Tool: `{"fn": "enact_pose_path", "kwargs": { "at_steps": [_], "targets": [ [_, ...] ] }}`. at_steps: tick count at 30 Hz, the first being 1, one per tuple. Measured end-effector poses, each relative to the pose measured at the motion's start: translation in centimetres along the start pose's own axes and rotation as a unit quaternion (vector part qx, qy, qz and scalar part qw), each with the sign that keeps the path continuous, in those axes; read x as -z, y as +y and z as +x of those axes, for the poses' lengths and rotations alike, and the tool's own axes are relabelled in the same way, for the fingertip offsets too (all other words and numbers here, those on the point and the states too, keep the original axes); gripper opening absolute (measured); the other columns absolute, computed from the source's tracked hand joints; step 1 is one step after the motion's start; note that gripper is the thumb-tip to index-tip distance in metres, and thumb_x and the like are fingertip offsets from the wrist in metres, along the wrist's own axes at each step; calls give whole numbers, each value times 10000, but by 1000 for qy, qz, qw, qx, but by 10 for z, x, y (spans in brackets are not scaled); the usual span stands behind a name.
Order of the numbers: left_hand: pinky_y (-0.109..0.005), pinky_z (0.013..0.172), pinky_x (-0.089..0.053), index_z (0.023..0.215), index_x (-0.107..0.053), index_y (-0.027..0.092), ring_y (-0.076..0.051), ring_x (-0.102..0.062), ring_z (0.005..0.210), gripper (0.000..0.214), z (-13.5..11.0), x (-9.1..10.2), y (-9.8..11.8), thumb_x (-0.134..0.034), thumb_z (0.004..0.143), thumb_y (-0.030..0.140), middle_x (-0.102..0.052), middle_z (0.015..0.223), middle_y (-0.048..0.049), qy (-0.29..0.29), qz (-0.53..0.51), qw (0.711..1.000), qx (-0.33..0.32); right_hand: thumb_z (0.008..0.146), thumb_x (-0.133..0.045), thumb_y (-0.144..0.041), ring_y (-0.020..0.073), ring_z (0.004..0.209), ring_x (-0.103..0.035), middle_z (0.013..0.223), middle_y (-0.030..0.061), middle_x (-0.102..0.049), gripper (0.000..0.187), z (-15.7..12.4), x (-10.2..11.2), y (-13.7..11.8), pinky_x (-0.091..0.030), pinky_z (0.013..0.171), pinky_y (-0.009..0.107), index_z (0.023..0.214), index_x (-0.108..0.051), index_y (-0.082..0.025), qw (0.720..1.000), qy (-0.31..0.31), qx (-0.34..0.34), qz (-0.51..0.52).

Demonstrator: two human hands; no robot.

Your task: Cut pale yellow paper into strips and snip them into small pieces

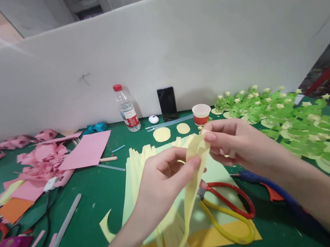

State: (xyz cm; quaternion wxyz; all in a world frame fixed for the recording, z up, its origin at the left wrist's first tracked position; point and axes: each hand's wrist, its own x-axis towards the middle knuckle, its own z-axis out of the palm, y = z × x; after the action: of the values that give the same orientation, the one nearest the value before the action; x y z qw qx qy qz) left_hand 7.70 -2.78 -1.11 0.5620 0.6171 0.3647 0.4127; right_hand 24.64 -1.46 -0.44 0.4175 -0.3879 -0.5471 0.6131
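A pale yellow paper strip (190,195) is held up between my two hands, its lower end trailing toward the table's front. My left hand (167,173) pinches it partway along, thumb on top. At the strip's upper end, my right hand (234,139) grips it between thumb and fingers. Below them, red-and-yellow-handled scissors (230,213) lie on light green paper sheets (220,173), their blades partly hidden. Many cut yellow strips (170,228) are spread on the sheets, beneath my left hand. A blue glue gun (259,179) lies under my right forearm.
A water bottle (128,110), a phone (167,103) and a paper cup (202,114) stand by the white partition (152,49). Green paper plants (307,125) crowd the right. Pink paper (87,150), a glue stick (66,224) and a black cable (49,227) lie left.
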Motion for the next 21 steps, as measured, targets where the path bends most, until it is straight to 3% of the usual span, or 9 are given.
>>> {"fn": "enact_pose_path", "kwargs": {
  "at_steps": [4,7,11,14,17,21],
  "targets": [
    [-204,539,-505,727,-669,189,-126,-644,544,87,2,-2,-3,-635,779,249,-678,650,15,36,-7,999,-4,687,-692,-281,36,417,-382,548,-48,-490,164,-2,-4,1,-259,379,169,651,-582,-165,999,-3,-1,-38],
    [-210,552,-499,697,-687,196,-138,-634,585,53,4,-4,-3,-667,736,225,-685,642,7,50,23,998,-11,705,-657,-267,42,405,-362,508,-60,-443,147,0,-7,4,-247,375,176,643,-562,-173,999,33,10,-29],
    [-214,496,-453,613,-679,190,-133,-575,533,123,3,-11,-8,-653,729,224,-670,599,-1,23,88,996,-15,708,-628,-244,35,388,-315,477,-74,-387,141,7,-1,6,-236,379,180,637,-527,-176,994,106,27,-9],
    [-208,455,-386,532,-613,171,-96,-466,451,241,-3,-21,-16,-625,765,234,-587,510,15,-41,133,990,-32,717,-599,-233,42,404,-315,493,-65,-380,131,15,10,6,-221,383,187,643,-503,-185,987,158,34,6],
    [-220,403,-293,501,-498,176,-74,-343,400,315,-10,-33,-23,-584,802,217,-461,453,44,-149,146,977,-54,709,-603,-243,54,438,-327,534,-47,-392,140,24,23,5,-192,379,192,641,-491,-193,977,206,41,22],
    [-260,399,-237,460,-252,195,-86,-282,394,460,-20,-44,-33,-559,800,149,-366,419,53,-291,186,931,-119,677,-648,-259,69,457,-334,576,-22,-424,184,33,36,6,-158,370,213,622,-482,-204,970,239,41,33]
  ]
}}
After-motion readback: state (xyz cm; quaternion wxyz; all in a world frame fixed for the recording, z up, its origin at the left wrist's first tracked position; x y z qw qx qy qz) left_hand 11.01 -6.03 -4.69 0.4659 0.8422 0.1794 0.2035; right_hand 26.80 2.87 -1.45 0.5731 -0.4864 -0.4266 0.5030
